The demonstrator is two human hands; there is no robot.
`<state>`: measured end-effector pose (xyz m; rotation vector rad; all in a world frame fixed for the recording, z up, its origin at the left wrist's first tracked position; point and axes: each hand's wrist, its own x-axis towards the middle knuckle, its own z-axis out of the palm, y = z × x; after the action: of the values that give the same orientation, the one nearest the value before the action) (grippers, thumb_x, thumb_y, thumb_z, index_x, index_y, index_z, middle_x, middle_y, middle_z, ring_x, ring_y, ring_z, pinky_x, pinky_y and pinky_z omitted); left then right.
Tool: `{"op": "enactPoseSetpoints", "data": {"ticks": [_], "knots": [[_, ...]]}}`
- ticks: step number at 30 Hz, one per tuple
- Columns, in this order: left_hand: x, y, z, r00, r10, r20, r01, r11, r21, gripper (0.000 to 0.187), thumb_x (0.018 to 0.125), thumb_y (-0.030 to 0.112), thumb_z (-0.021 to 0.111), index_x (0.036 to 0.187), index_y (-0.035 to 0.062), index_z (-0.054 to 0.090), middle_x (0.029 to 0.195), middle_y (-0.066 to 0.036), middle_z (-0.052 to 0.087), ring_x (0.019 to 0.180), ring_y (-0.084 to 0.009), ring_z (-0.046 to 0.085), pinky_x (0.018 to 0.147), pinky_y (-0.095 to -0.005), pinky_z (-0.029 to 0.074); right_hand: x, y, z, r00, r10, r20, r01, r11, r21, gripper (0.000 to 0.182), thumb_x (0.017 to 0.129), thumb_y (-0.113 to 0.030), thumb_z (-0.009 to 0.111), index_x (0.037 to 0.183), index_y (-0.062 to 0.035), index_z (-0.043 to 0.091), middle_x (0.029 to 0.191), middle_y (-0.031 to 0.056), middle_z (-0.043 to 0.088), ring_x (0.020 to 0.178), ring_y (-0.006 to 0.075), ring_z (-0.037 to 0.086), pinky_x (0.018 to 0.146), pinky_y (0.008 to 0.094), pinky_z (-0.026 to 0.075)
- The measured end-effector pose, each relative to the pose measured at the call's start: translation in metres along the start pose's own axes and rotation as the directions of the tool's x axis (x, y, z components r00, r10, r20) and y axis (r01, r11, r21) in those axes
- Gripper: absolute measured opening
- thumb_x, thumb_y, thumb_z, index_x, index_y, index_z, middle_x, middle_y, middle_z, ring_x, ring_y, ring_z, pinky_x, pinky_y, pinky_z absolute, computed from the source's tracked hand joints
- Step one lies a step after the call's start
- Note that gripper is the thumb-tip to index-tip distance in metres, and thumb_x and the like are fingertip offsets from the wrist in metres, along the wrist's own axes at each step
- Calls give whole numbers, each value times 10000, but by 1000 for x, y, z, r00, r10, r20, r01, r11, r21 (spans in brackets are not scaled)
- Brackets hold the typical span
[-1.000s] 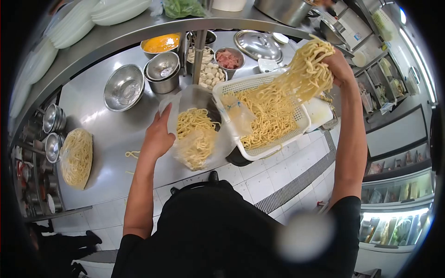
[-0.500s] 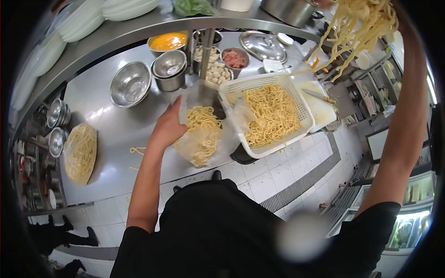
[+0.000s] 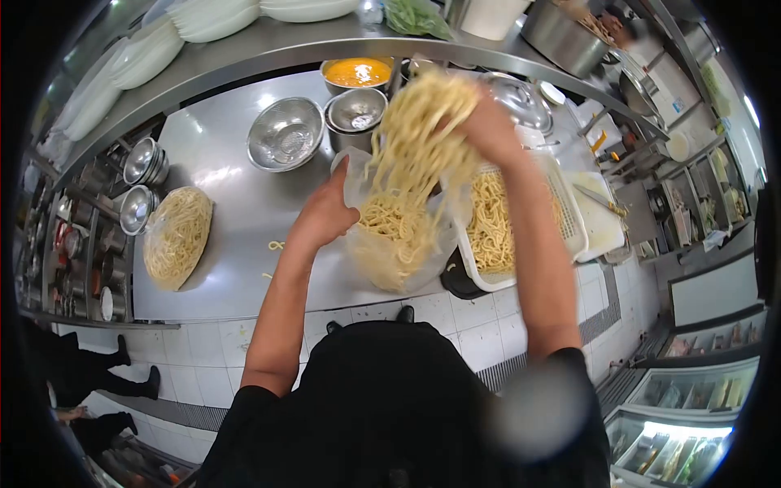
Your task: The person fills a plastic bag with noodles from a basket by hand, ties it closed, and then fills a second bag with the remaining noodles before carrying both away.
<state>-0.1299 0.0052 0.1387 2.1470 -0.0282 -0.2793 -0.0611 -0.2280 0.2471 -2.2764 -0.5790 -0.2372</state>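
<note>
My left hand [image 3: 327, 213] is closed on the edge of a clear plastic bag [image 3: 355, 180], with its index finger pointing up along the plastic. Yellow noodles [image 3: 390, 232] lie inside this bag. Above its mouth, my right hand [image 3: 490, 128] grips a large clump of noodles [image 3: 423, 134], whose loose strands hang down to the bag. Motion blurs this clump and partly hides the fingers. To the right, behind my right forearm, a white perforated basket [image 3: 576, 213] holds more noodles [image 3: 490, 224]. A full bag of noodles [image 3: 179, 236] lies at the table's left.
Metal bowls [image 3: 285, 134] and a bowl of orange-yellow liquid [image 3: 358, 73] stand at the back. A knife [image 3: 598, 198] lies on a cutting board [image 3: 598, 232] at right. An overhead steel shelf [image 3: 268, 41] carries stacked white plates [image 3: 215, 18]. Another person's legs [image 3: 106, 366] are at left.
My right hand has come down and left with the noodles, from high at the upper right to over the bag. My left hand keeps its hold. The view has shifted.
</note>
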Motion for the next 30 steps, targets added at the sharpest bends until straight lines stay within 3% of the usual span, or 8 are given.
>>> {"op": "enactPoseSetpoints", "data": {"ticks": [2, 8, 13, 15, 20, 25, 27, 30], "knots": [[1, -8, -1, 998, 26, -61, -26, 1000, 8, 854, 698, 22, 573, 1484, 24, 239, 1371, -269, 459, 1099, -364, 591, 807, -394, 533, -12, 41, 74, 979, 43, 197, -134, 868, 477, 376, 756, -215, 733, 1089, -70, 634, 948, 72, 689, 867, 166, 655, 789, 321, 517], [5, -31, 2, 974, 117, -196, -98, 990, 104, 835, 706, 1, 557, 1479, 10, 240, 1389, -277, 437, 1263, -378, 465, 1042, -392, 387, -34, 146, 216, 874, 7, 486, 166, 935, -313, 661, 698, -298, 786, 1288, -102, 564, 1056, 145, 656, 1049, 288, 616, 926, 364, 481], [-1, -38, 2, 980, 34, -198, -27, 999, 37, 820, 716, 6, 556, 1475, 6, 245, 1406, -283, 413, 1316, -388, 403, 1086, -383, 344, -13, 97, 123, 846, 60, 529, -44, 998, -42, 709, 663, -340, 801, 1298, -128, 568, 1182, 202, 609, 1087, 339, 596, 942, 402, 473], [3, -50, 5, 941, 147, -304, -103, 982, 157, 837, 694, -24, 518, 1488, 45, 261, 1365, -265, 471, 740, -285, 660, 637, -354, 546, -29, 81, 108, 595, 422, 684, -228, 905, -360, 627, 672, -376, 793, 1213, -113, 617, 1131, 194, 636, 1039, 329, 623, 885, 420, 499], [2, -42, 12, 956, 130, -261, -118, 991, 62, 810, 709, -16, 534, 1475, 22, 273, 1373, -273, 455, 1019, -336, 536, 852, -371, 443, -147, 117, 217, 927, 274, 255, -130, 874, -468, 285, 786, -258, 679, 1032, -114, 696, 961, 175, 681, 954, 322, 653, 811, 428, 517], [-10, -37, 18, 980, 94, -177, -90, 996, 28, 783, 718, -12, 543, 1459, 0, 293, 1389, -283, 433, 1298, -397, 419, 1080, -394, 341, -89, 111, 117, 895, 282, 346, -106, 888, -448, 193, 811, -138, 599, 965, -101, 709, 907, 188, 672, 917, 352, 653, 794, 454, 516], [-13, -36, 26, 983, 147, -112, -143, 989, 44, 812, 722, -67, 491, 1491, 85, 279, 1398, -234, 445, 724, -217, 623, 580, -334, 538, -62, 79, 84, 933, 280, 226, -116, 827, -550, 197, 767, -117, 614, 930, -137, 724, 916, 145, 695, 885, 330, 659, 785, 424, 520], [-16, -25, 27, 980, 174, -100, -181, 981, -66, 818, 727, -69, 483, 1498, 107, 272, 1399, -206, 455, 701, -178, 603, 565, -307, 524, -25, 52, 69, 962, 62, 267, 34, 940, -339, 218, 782, -121, 614, 975, -107, 715, 924, 161, 694, 882, 321, 664, 774, 416, 521]]}}
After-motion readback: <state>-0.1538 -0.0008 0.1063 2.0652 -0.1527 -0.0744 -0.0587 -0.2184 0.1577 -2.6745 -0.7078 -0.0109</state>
